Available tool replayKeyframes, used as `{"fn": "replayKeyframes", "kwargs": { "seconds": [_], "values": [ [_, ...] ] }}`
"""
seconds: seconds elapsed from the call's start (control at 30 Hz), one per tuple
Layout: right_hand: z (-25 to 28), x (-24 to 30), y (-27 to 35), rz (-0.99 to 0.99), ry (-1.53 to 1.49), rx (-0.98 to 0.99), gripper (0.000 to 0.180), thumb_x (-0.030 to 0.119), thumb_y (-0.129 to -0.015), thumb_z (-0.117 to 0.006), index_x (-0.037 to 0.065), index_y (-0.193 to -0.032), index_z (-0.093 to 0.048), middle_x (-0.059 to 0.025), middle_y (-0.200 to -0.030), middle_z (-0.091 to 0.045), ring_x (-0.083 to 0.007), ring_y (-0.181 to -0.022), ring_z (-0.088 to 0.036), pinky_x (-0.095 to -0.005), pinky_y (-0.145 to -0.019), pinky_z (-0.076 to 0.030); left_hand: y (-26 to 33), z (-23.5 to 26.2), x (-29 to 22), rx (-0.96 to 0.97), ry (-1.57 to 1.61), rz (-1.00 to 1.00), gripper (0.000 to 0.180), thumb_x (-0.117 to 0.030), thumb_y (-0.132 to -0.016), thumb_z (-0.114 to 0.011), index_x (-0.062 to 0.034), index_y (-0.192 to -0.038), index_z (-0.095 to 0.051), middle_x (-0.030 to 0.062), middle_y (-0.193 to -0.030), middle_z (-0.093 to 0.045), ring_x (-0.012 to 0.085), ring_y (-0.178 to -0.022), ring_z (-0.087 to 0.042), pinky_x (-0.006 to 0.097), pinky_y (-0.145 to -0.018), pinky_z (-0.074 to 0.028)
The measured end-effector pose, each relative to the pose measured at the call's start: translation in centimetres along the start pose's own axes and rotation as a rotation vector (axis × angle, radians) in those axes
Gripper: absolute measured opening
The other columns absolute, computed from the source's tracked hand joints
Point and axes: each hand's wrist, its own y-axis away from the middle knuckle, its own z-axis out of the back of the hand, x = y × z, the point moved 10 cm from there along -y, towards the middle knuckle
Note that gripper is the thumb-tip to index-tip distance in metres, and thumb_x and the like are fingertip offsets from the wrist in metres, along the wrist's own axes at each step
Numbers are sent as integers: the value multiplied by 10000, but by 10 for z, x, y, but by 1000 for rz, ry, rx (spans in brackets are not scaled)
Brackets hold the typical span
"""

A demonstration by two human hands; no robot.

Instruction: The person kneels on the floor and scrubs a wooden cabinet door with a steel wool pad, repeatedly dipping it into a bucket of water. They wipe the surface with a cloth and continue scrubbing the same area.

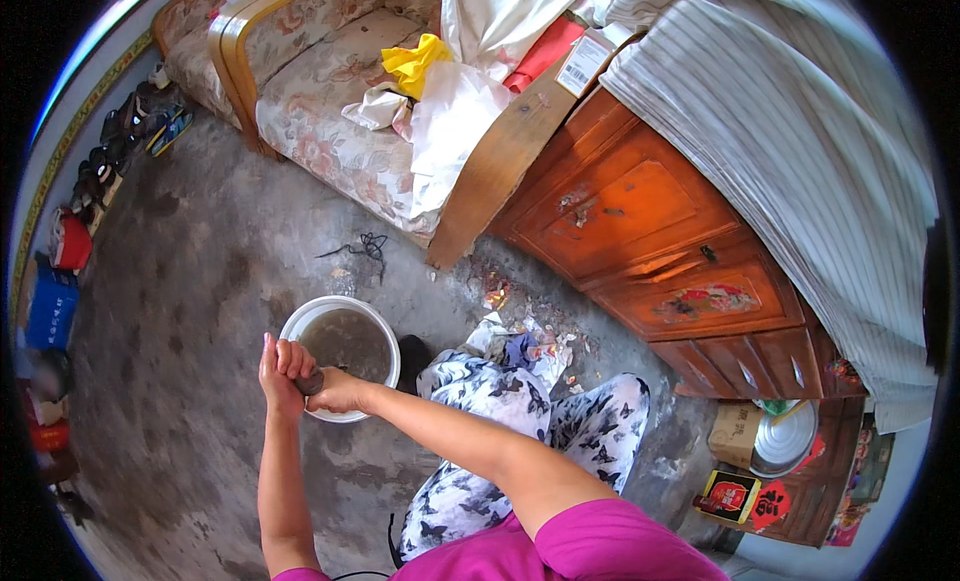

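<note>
Both hands — left hand and right hand — are clamped together around a small dark wet object, held just over the near rim of the white bucket of murky water so drips fall inside.

Both hands are clasped together over the near rim of a white bucket of murky water, which blocks the way straight ahead. To the left, bare concrete floor gives wide room as far as the row of shoes along the wall. To the right, the person's knees in butterfly-print trousers close the way. Beyond the bucket stand the floral sofa and the wooden cabinet, with a black tangle of cord on the floor between.
</note>
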Motion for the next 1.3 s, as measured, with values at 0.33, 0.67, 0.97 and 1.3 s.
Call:
{"fn": "replayKeyframes", "kwargs": {
  "seconds": [0.33, 0.67, 0.97, 1.3],
  "values": [
    [42, 42, 58, 368, 913, -535, 419, 221, -736, -807, 171, -1139, -708, -71, -1149, -684, -297, -1193, -623, -498, -1061, -454, 14, 44, 43, 4, -198, 13, 431, -394, -1114, -443, -113, -1387, -622, 112, -1514, -572, 268, -1376, -539, 417, -1162, -403],
    [78, 79, 143, 171, 1382, -378, 416, 252, -744, -830, 149, -1136, -736, -81, -1170, -719, -316, -1163, -666, -471, -960, -478, 100, -68, 134, 582, -1975, 624, 312, -128, -960, -671, -79, -1267, -701, 209, -1362, -666, 302, -1305, -621, 424, -997, -521],
    [190, 178, 439, 785, 785, -526, 535, 195, -804, -857, 73, -1274, -631, -153, -1245, -669, -348, -1186, -653, -429, -1004, -527, 116, -343, 106, 641, -1916, -487, 130, -215, -913, -713, -90, -949, -702, 135, -971, -727, 331, -833, -721, 444, -697, -576],
    [461, 5, 655, 490, 123, -1081, 495, 88, -831, -857, -25, -1246, -612, -91, -1086, -730, -171, -989, -682, -336, -900, -543, -86, -742, 184, 745, -1541, -978, 422, -159, -1037, -476, -25, -1427, -565, 199, -1384, -651, 380, -1262, -623, 444, -1041, -515]
  ]
}}
